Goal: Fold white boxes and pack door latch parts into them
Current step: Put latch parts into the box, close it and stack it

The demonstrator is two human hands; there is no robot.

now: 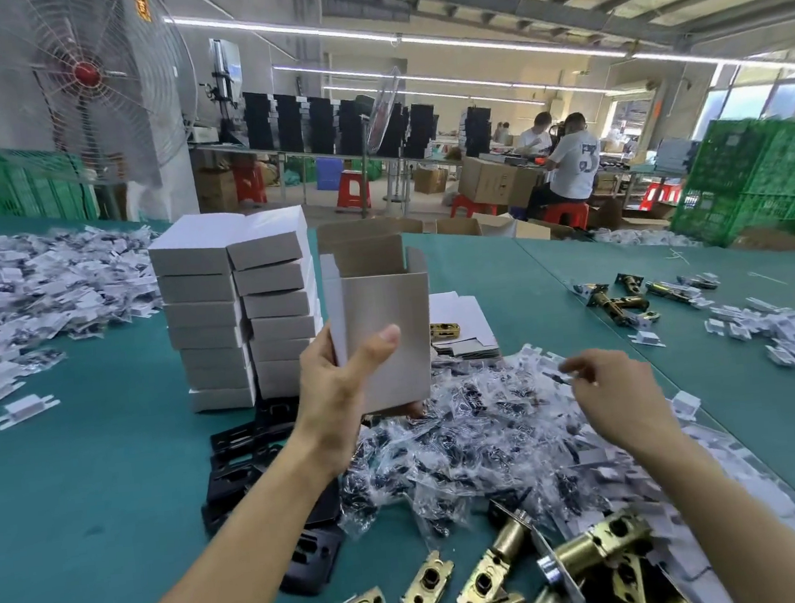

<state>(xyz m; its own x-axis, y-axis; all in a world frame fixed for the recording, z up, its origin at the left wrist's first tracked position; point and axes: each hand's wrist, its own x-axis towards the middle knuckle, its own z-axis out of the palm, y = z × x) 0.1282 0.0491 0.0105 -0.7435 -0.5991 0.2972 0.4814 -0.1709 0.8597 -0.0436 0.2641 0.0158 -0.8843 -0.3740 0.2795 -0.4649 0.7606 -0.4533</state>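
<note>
A long factory hall with strip lights, a big caged fan (88, 88) and two seated workers (570, 156) lies behind a teal-covered table (88, 472). In this single head view the left hand (336, 393) grips one white box (384, 331), held upright above the table, thumb across its front face and the other fingers curled behind it. The box's top is open with its flaps standing up. The right hand (610, 393) hovers over the heap of small clear bagged parts (470, 439), its fingertips drawn together as if pinching a bag, though blur keeps me from telling whether anything is actually held. By my reading the box is folded and filling is in hand. The next move calls for lifting one bag cleanly out of the tangle and dropping it through the open top while the left hand keeps the box steady. Counted: one open box and two columns of closed boxes (238, 315), seven on the left and six or seven on the right. At least six brass latch bolts (495, 567) lie nearest the camera, with about three more far right. Flat box blanks (459, 315) lie behind the held box, and several black plates (244, 439) sit beneath the left forearm.
</note>
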